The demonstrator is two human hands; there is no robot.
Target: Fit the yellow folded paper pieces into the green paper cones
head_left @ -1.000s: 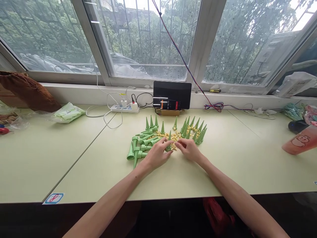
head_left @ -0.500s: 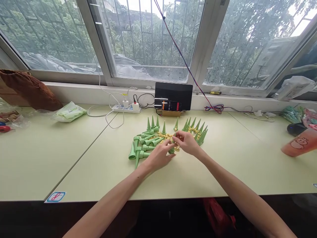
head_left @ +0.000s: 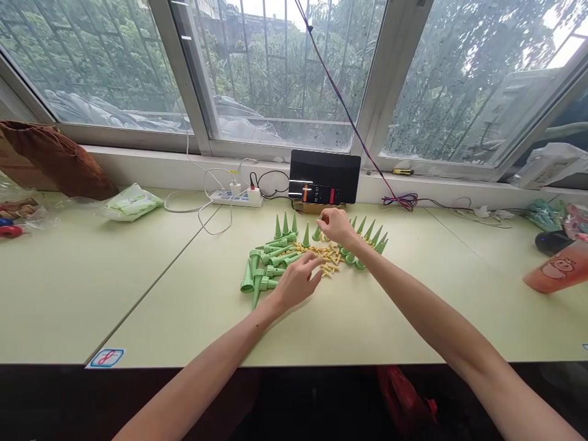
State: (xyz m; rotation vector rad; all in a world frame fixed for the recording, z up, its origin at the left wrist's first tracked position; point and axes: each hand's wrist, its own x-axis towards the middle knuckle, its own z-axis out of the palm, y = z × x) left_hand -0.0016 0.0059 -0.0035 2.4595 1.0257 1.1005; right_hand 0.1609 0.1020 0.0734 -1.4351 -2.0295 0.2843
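My right hand (head_left: 339, 226) has its fingers pinched at the tip of a green cone-shaped plastic spike (head_left: 316, 233), which stands point up near the far side of the pile. My left hand (head_left: 298, 283) rests low over the table with its fingers apart and nothing between them. Small yellow plastic pieces (head_left: 327, 267) lie scattered just beyond it. Several loose green spikes (head_left: 275, 258) lie on their sides left of the yellow pieces. More green spikes stand upright (head_left: 285, 226) behind them, and a curved group of upright spikes (head_left: 376, 237) is partly hidden by my right forearm.
At the back, a dark tablet (head_left: 325, 171) leans with a phone (head_left: 321, 195) before it. A power strip (head_left: 236, 198) with cables lies left of these. A wipes packet (head_left: 132, 203) is at left, a pink cup (head_left: 557, 267) at right. The table's front edge is near my forearms.
My right hand has moved away from my left, toward the back, with a green spike. My left hand has let go and its fingers have spread. The view has shifted slightly.
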